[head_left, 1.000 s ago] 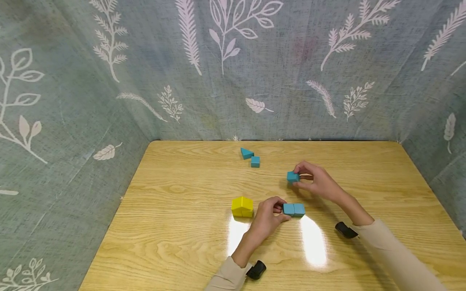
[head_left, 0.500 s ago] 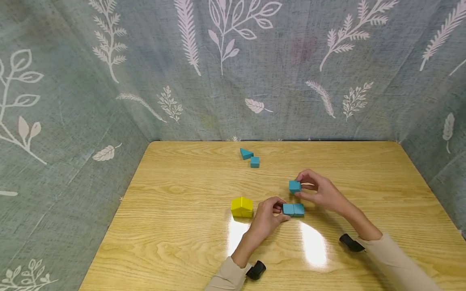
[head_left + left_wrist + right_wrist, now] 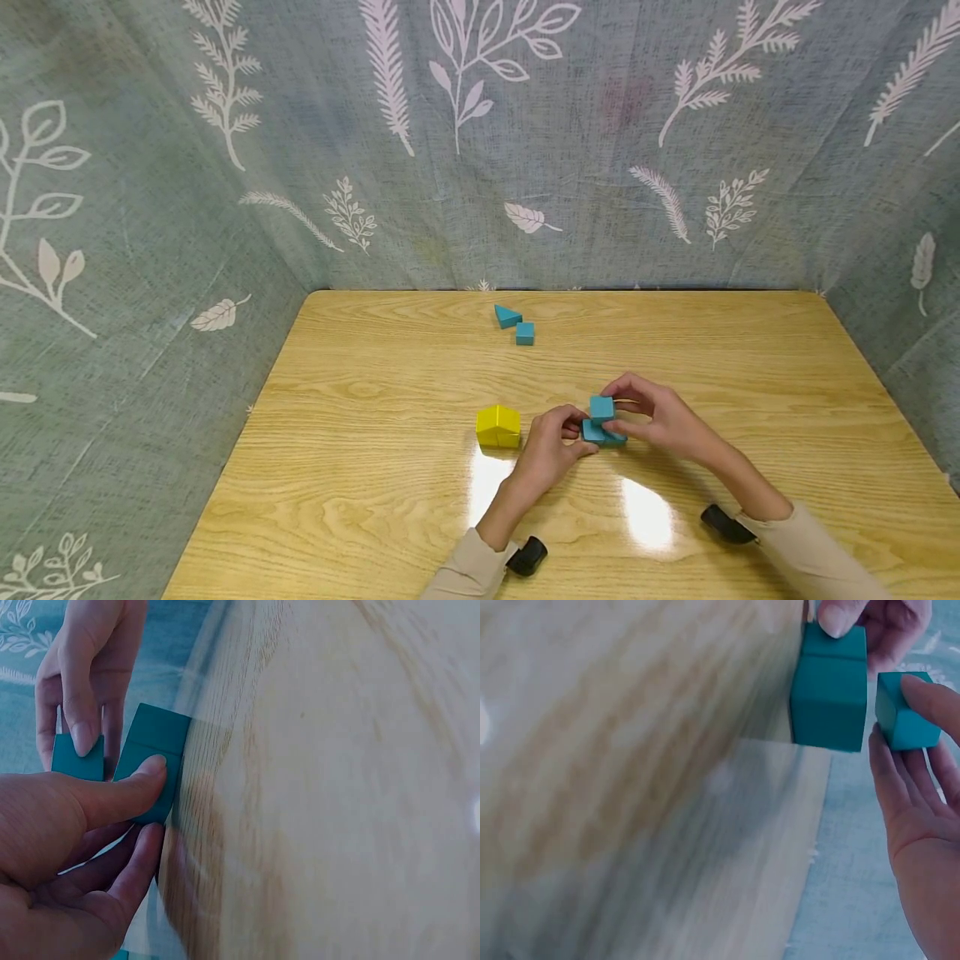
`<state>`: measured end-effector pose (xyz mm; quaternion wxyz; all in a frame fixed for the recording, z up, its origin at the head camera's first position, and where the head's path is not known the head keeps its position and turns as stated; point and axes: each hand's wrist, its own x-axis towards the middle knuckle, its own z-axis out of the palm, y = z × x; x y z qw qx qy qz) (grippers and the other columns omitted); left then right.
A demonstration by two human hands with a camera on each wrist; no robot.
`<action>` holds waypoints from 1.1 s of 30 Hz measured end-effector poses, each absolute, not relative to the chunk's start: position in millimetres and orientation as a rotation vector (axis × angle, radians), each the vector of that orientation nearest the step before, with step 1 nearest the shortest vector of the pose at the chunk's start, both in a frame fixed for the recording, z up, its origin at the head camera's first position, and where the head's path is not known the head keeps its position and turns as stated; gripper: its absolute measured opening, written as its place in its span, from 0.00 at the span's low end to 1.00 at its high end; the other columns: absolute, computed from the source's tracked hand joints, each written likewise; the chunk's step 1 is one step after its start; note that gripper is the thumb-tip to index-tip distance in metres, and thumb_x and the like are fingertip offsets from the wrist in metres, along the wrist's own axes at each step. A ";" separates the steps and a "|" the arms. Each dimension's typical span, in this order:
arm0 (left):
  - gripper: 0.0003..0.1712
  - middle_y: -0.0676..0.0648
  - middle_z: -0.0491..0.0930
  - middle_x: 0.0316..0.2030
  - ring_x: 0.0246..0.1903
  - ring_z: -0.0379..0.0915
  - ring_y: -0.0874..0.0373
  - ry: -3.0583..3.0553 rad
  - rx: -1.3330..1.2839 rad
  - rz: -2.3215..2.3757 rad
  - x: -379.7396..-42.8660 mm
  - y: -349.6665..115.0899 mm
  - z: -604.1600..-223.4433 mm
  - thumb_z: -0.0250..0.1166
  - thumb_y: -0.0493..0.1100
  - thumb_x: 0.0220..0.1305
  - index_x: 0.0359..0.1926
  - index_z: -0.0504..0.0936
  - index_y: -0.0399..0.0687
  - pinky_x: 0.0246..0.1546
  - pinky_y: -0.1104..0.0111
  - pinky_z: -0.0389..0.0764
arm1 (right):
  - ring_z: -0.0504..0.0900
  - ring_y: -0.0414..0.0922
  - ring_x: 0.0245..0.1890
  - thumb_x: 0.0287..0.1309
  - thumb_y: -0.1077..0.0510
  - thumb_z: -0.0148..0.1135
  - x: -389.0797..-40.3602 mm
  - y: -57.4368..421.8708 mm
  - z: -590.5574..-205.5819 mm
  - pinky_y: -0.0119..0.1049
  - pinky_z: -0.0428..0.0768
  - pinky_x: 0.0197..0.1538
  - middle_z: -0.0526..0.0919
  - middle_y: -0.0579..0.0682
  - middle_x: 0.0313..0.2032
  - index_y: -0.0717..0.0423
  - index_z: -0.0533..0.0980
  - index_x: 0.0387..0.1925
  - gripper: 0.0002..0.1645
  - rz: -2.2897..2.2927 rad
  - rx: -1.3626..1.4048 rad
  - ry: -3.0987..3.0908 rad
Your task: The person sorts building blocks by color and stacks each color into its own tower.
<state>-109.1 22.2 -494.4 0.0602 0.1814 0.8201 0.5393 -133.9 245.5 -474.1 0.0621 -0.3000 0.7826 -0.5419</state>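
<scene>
Two blue cubes (image 3: 829,701) stand side by side on the wooden table. My left hand (image 3: 553,446) holds the left one of the pair, thumb on the near face and fingers behind. Between thumb and fingertips, my right hand (image 3: 663,421) pinches another blue cube (image 3: 602,408). In the right wrist view a narrow gap shows between this held cube (image 3: 907,711) and the pair, so it hangs just above them. To the left of my left hand sits a yellow house-shaped block stack (image 3: 498,427), its top peaked.
Farther back on the table (image 3: 375,375) lie a blue triangular block (image 3: 507,316) and a loose blue cube (image 3: 525,334), close together. A patterned grey-green cloth (image 3: 450,208) hangs behind the table's back edge and at both sides.
My right hand has brought its blue cube toward me, from behind the pair to over it. The left hand has stayed in place on the pair.
</scene>
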 end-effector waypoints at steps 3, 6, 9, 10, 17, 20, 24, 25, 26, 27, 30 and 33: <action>0.16 0.43 0.85 0.41 0.40 0.83 0.55 2.486 0.559 1.636 -109.4 21.8 -494.9 0.77 0.30 0.57 0.46 0.84 0.33 0.45 0.73 0.84 | 0.84 0.43 0.53 0.60 0.69 0.71 -131.2 243.7 -475.6 0.38 0.83 0.56 0.82 0.56 0.49 0.60 0.76 0.53 0.21 -1.628 -0.923 2.347; 0.17 0.43 0.85 0.41 0.40 0.83 0.55 2.485 0.560 1.634 -109.8 21.7 -495.1 0.77 0.30 0.56 0.46 0.84 0.33 0.44 0.73 0.84 | 0.84 0.42 0.54 0.60 0.67 0.72 -128.9 242.8 -476.7 0.39 0.84 0.55 0.82 0.56 0.49 0.58 0.77 0.54 0.21 -1.610 -0.912 2.337; 0.17 0.42 0.85 0.41 0.40 0.83 0.55 2.486 0.559 1.632 -109.9 21.6 -494.9 0.77 0.29 0.56 0.47 0.84 0.33 0.44 0.74 0.84 | 0.83 0.40 0.54 0.60 0.66 0.73 -127.9 242.7 -478.9 0.38 0.84 0.55 0.82 0.57 0.49 0.56 0.77 0.54 0.22 -1.591 -0.914 2.342; 0.17 0.42 0.85 0.41 0.40 0.84 0.55 2.487 0.560 1.631 -109.8 21.5 -494.7 0.77 0.29 0.56 0.47 0.84 0.33 0.44 0.74 0.84 | 0.83 0.39 0.54 0.60 0.66 0.73 -127.9 242.7 -479.8 0.38 0.84 0.55 0.82 0.58 0.49 0.56 0.77 0.54 0.22 -1.584 -0.918 2.348; 0.16 0.42 0.85 0.41 0.40 0.84 0.54 2.497 0.573 1.628 -109.9 21.4 -494.1 0.76 0.29 0.57 0.46 0.84 0.33 0.44 0.74 0.84 | 0.84 0.41 0.52 0.57 0.66 0.75 -128.5 242.6 -484.1 0.37 0.83 0.55 0.82 0.55 0.48 0.55 0.77 0.53 0.23 -1.540 -0.987 2.405; 0.16 0.42 0.85 0.41 0.40 0.84 0.54 2.498 0.573 1.625 -109.9 21.4 -494.3 0.76 0.29 0.57 0.46 0.84 0.33 0.44 0.74 0.84 | 0.84 0.43 0.52 0.57 0.66 0.75 -127.8 241.7 -484.5 0.37 0.83 0.55 0.82 0.50 0.47 0.54 0.77 0.53 0.23 -1.534 -0.985 2.416; 0.15 0.43 0.85 0.41 0.40 0.83 0.55 2.505 0.571 1.621 -109.9 21.5 -495.0 0.76 0.29 0.57 0.46 0.84 0.34 0.44 0.74 0.84 | 0.85 0.45 0.51 0.56 0.65 0.76 -127.5 240.4 -485.5 0.37 0.83 0.55 0.83 0.48 0.47 0.54 0.77 0.52 0.23 -1.534 -0.985 2.428; 0.15 0.43 0.86 0.41 0.39 0.83 0.55 2.510 0.575 1.618 -109.9 21.5 -495.1 0.76 0.29 0.57 0.46 0.84 0.34 0.44 0.74 0.84 | 0.85 0.45 0.51 0.56 0.65 0.76 -127.5 240.2 -485.8 0.37 0.84 0.54 0.83 0.48 0.47 0.54 0.77 0.52 0.23 -1.534 -0.987 2.432; 0.15 0.43 0.85 0.41 0.40 0.83 0.55 2.512 0.578 1.615 -110.0 21.5 -495.1 0.76 0.29 0.57 0.46 0.84 0.34 0.44 0.74 0.84 | 0.85 0.44 0.51 0.56 0.65 0.76 -127.6 240.1 -485.9 0.37 0.84 0.54 0.83 0.48 0.47 0.54 0.77 0.52 0.24 -1.533 -0.989 2.435; 0.15 0.43 0.85 0.42 0.40 0.83 0.56 2.516 0.583 1.611 -110.1 21.4 -495.2 0.76 0.29 0.57 0.46 0.84 0.34 0.44 0.74 0.84 | 0.85 0.44 0.51 0.56 0.65 0.76 -127.7 240.0 -486.2 0.37 0.84 0.54 0.83 0.48 0.47 0.54 0.77 0.52 0.23 -1.531 -0.991 2.438; 0.16 0.42 0.85 0.43 0.40 0.83 0.57 2.518 0.617 1.593 -110.3 20.5 -494.8 0.76 0.29 0.58 0.47 0.84 0.34 0.44 0.75 0.83 | 0.85 0.43 0.51 0.56 0.64 0.76 -127.7 239.7 -486.0 0.37 0.84 0.54 0.83 0.47 0.47 0.53 0.77 0.52 0.23 -1.525 -0.977 2.440; 0.19 0.43 0.85 0.44 0.41 0.82 0.60 2.508 0.656 1.572 -110.4 19.3 -492.9 0.76 0.31 0.59 0.50 0.83 0.34 0.44 0.76 0.83 | 0.85 0.43 0.51 0.56 0.64 0.76 -127.3 239.8 -485.5 0.37 0.84 0.54 0.83 0.47 0.47 0.52 0.77 0.52 0.23 -1.518 -0.962 2.443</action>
